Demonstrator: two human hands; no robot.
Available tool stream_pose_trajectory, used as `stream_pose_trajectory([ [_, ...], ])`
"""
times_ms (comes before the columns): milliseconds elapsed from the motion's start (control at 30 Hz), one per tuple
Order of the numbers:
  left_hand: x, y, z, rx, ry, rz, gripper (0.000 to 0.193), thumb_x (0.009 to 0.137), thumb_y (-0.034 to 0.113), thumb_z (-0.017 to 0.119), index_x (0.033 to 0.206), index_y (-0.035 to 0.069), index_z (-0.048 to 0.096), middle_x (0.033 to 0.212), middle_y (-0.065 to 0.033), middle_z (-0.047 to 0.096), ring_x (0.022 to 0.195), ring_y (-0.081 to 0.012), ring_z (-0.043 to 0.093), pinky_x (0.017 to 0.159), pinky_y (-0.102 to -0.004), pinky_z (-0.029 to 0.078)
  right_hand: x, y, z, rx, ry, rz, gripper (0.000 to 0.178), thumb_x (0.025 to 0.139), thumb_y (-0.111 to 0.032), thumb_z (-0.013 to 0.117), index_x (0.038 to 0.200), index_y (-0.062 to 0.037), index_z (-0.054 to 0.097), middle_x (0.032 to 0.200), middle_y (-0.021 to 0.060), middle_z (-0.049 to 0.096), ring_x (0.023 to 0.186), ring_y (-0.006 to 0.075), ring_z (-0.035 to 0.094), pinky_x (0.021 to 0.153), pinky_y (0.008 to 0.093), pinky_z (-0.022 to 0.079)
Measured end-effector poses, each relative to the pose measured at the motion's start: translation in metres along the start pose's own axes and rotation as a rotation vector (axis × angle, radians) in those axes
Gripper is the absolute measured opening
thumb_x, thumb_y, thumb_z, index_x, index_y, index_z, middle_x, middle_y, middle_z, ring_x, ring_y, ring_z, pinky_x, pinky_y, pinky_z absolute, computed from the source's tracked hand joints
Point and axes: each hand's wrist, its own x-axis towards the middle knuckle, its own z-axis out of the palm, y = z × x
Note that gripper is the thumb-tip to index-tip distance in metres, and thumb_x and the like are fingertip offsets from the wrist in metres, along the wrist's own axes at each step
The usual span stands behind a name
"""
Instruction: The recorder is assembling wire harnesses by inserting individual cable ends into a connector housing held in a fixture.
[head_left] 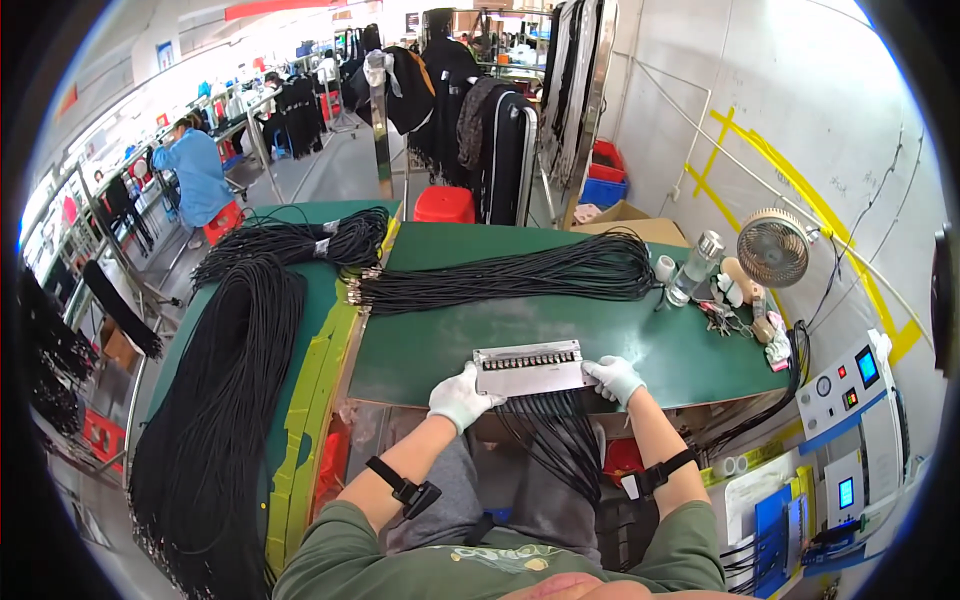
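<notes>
A flat silvery metal fixture with a row of slots along it lies at the near edge of the green table. My left hand, in a white glove, grips its left end. Its right end is held by my right hand, gloved the same way. Several black cords hang from the fixture's near side, over the table edge and down between my legs. Small ends show in the slots, too small to make out. Across the table behind it stretches a bundle of black cords with metallic tips at the left.
More black cord bundles cover the left table. A clear bottle, a small fan and loose items stand at the back right. Control boxes with screens are at my right. A person in blue sits far left.
</notes>
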Motion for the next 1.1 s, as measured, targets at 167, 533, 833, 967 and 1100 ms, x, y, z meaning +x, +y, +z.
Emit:
stream_pose_trajectory([
  [167, -0.001, 0.003, -0.001, -0.025, -0.008, 0.017, 0.079, 0.071, 0.061, 0.073, 0.124, 0.007, 0.051, 0.086, -0.0198, 0.07, 0.084, -0.0366, 0.069, 0.074, -0.045, 0.055, -0.004, 0.013, 0.007, 0.1, 0.106, -0.033, 0.033, 0.089, -0.038, 0.069, 0.079, -0.0093, 0.057, 0.063, 0.0041, 0.057, 0.04, 0.008, 0.042, 0.036, 0.0239, 0.031],
  [533, -0.003, -0.021, -0.035, -0.92, 0.17, 0.152, 0.078, 0.084, 0.048, 0.069, 0.142, 0.004, 0.041, 0.12, -0.018, 0.063, 0.107, -0.0311, 0.064, 0.093, -0.0432, 0.051, -0.142, -0.136, 0.041, 0.502, -0.37, -0.861, 0.061, 0.09, -0.009, 0.066, 0.144, 0.0002, 0.038, 0.12, 0.0111, 0.062, 0.1, 0.015, 0.061, 0.088, 0.0284, 0.051],
  [833, -0.039, -0.138, -0.081, -1.598, 0.448, -0.427, 0.05, 0.09, 0.024, 0.065, 0.133, 0.002, 0.054, 0.123, -0.0136, 0.061, 0.119, -0.0265, 0.055, 0.106, -0.039, 0.042, -0.086, 0.059, 0.011, 0.209, -0.572, -0.174, 0.051, 0.093, -0.029, 0.066, 0.13, 0.0049, 0.056, 0.123, 0.0129, 0.063, 0.114, 0.0215, 0.059, 0.099, 0.034, 0.046],
  [967, -0.059, -0.124, -0.061, -0.34, 0.52, 0.04, 0.065, 0.074, 0.029, 0.08, 0.132, 0.007, 0.058, 0.137, -0.0168, 0.055, 0.135, -0.0317, 0.043, 0.112, -0.0443, 0.035, -0.069, 0.141, 0.006, 0.199, -0.266, 0.106, 0.06, 0.088, -0.032, 0.071, 0.131, 0.0059, 0.054, 0.125, 0.0125, 0.061, 0.116, 0.0222, 0.057, 0.1, 0.0339, 0.044],
  [1100, -0.026, -0.048, -0.058, 0.221, 0.286, 0.319, 0.087, 0.066, 0.053, 0.078, 0.138, 0.011, 0.052, 0.145, -0.0159, 0.045, 0.139, -0.0321, 0.036, 0.115, -0.0572, 0.023, -0.05, 0.134, 0.05, 0.45, -0.326, -0.342, 0.066, 0.085, -0.03, 0.074, 0.136, 0.004, 0.05, 0.13, 0.0106, 0.058, 0.121, 0.0216, 0.052, 0.105, 0.0353, 0.038],
])
